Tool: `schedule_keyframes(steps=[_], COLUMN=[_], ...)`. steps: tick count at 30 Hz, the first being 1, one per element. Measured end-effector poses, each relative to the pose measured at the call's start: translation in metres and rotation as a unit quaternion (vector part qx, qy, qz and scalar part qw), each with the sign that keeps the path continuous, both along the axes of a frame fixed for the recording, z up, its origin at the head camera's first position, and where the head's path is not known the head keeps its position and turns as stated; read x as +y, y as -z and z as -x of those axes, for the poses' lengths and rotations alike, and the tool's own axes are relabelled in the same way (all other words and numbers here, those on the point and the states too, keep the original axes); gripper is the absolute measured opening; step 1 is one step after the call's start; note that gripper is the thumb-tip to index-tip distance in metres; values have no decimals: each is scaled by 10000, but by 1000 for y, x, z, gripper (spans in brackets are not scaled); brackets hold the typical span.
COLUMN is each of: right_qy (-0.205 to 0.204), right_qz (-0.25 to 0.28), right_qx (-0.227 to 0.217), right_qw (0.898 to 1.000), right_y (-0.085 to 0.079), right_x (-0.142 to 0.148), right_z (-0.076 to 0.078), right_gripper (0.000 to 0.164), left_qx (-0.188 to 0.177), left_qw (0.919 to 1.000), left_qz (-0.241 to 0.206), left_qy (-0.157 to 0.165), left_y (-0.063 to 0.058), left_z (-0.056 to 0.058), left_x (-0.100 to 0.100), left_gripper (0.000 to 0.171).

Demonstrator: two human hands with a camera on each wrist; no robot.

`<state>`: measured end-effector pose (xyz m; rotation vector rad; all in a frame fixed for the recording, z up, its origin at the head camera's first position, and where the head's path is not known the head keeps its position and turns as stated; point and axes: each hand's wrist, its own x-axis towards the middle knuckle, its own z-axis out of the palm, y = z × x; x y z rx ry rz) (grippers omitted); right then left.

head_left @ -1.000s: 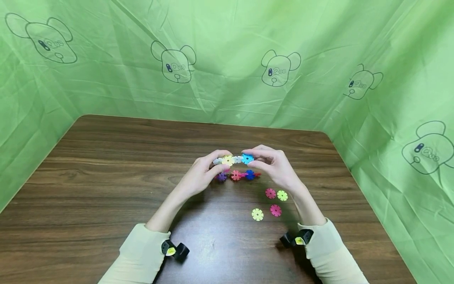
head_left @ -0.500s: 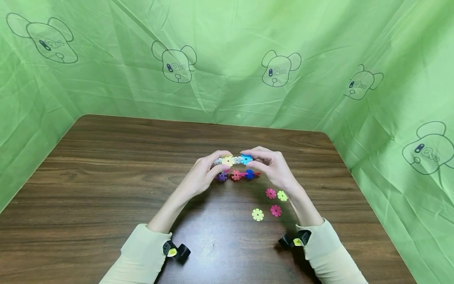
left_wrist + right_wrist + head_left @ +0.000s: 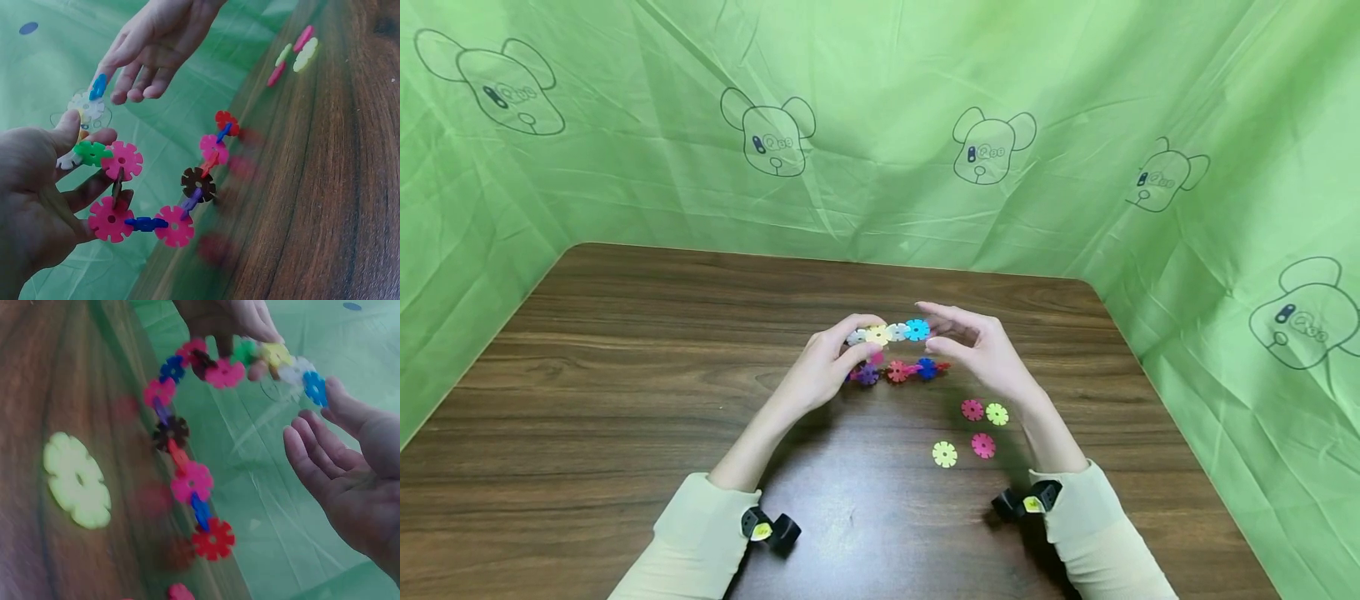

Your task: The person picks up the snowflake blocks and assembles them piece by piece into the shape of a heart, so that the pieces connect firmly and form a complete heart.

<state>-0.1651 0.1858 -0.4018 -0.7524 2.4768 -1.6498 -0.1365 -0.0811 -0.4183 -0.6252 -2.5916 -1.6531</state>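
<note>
My left hand (image 3: 823,367) pinches the pale yellow disc (image 3: 877,336) of a chain of notched snowflake discs, held above the table. A white disc (image 3: 897,332) and then a light blue disc (image 3: 917,330) form the chain's right end. From the left hand the rest hangs in a curve, with a green disc (image 3: 92,152), pink discs, a dark brown disc (image 3: 198,184) and a red disc (image 3: 213,539) at the other end. My right hand (image 3: 988,350) is beside the light blue disc, fingers spread away from it, its thumb at or very near the disc's edge.
Two pink discs (image 3: 983,445) and two yellow-green discs (image 3: 945,454) lie loose on the brown wooden table (image 3: 625,400), near my right forearm. A green curtain (image 3: 880,208) with printed bear heads hangs behind and beside the table.
My right hand's fingers have let go of the light blue disc and spread apart. The blue end has shifted slightly left and up, while the left hand keeps its grip.
</note>
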Motion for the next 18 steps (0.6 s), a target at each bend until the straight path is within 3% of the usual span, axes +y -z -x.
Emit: schedule_keyframes(steps=[5, 10, 18], right_qy=[-115, -440, -1412], right_qz=[-276, -787, -1282], right_qx=[-143, -552, -1100], right_qw=[9995, 9944, 9755], right_y=[2, 5, 19], right_x=[22, 46, 75], right_z=[9, 18, 31], right_gripper=[37, 37, 40], left_qx=[-154, -214, -183], left_qw=[9997, 9996, 9997], left_qz=[-169, -189, -183], left_qy=[7, -3, -18], left_y=[0, 0, -1], left_z=[1, 2, 3], left_x=[-1, -2, -4], left_gripper=[29, 29, 30])
